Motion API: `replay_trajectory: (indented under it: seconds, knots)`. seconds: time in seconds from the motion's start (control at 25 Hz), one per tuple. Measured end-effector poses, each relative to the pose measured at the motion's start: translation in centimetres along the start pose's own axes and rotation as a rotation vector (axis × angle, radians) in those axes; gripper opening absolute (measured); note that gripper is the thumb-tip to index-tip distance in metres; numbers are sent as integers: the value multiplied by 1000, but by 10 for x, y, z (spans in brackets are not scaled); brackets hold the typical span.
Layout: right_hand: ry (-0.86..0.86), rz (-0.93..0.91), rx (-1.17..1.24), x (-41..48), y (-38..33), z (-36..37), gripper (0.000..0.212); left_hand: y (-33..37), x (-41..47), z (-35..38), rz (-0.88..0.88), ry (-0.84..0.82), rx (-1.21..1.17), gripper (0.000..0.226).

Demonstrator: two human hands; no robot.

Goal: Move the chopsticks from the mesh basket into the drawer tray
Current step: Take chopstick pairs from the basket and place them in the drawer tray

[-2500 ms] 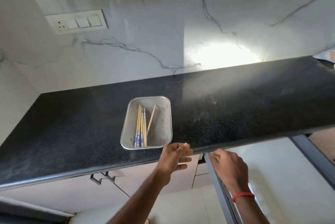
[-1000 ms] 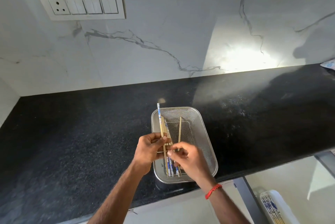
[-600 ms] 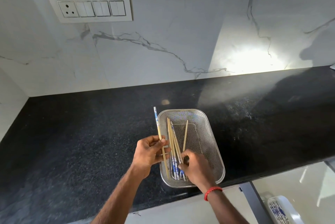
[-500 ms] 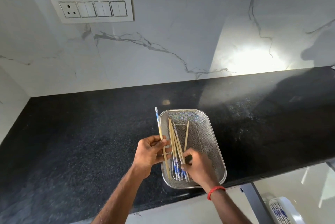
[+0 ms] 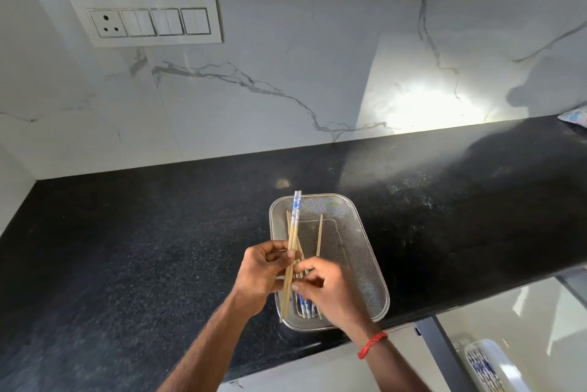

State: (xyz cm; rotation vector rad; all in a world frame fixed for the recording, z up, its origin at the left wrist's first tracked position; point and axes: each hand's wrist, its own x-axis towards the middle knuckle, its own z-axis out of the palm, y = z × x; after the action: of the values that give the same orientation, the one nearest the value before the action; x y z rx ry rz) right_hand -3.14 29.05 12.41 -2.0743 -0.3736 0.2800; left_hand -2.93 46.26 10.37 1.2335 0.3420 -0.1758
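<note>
Chopsticks [image 5: 295, 211] gathering: left hand [image 5: 260, 274] grips bunch over mesh basket [image 5: 349, 233], right hand [image 5: 332, 291] pinches more; next, likely carry to drawer tray [image 5: 486, 366].

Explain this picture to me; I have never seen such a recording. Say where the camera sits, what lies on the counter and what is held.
No machine: one camera worn on a person's head looks down at their bare hands. On the black speckled stone counter stands a rectangular steel mesh basket. The left hand grips a bundle of thin wooden chopsticks with blue-patterned ends, held over the basket. The right hand curls its fingers onto sticks beside it. One loose wooden stick lies in the basket. Bottom right, below the counter, sits a white plastic drawer tray.
</note>
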Motion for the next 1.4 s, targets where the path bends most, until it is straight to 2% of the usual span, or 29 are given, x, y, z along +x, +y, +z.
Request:
replay_trajectory:
  seconds: [0.08, 0.2, 0.32, 0.4, 0.52, 0.68, 0.76, 0.84, 0.96, 1.08, 1.24, 1.4]
  knots:
    - [4, -7, -11, 8, 6, -5, 16, 0, -4, -2, 5, 0, -10, 38]
    - [101, 35, -139, 26, 19, -12, 13, 1, -10, -8, -2, 47, -35, 29]
    - [192, 110, -481, 46, 34, -13, 23, 4, -17, -16, 5, 78, -37, 26]
    - [167, 145, -539, 57, 41, -8, 33, 6, -24, -20, 19, 82, -45, 28]
    - [115, 192, -477, 70, 47, 2, 39, 12, -35, -25, 50, 99, -68, 35]
    - [249, 295, -106, 71, 43, -3, 48, 19, -44, -31, 77, 102, -99, 41]
    - [337, 221, 121, 63, 30, -13, 34, 21, -47, -31, 85, 96, -112, 42]
    - [387, 68, 317, 50, 9, -25, 25, 20, -48, -27, 85, 79, -119, 40]
    - [268, -176, 306, 26, -22, -31, 32, 19, -47, -14, 72, 35, -137, 34]
    - [87, -179, 245, 4, -29, -19, 41, 16, -45, 4, 56, -26, -129, 34]
    - [225, -194, 176, -16, -19, -15, 22, 3, -44, 23, 28, -49, -101, 35]
    - [319, -124, 187, -33, -4, -27, 26, -10, -48, 46, -1, -68, -128, 29]
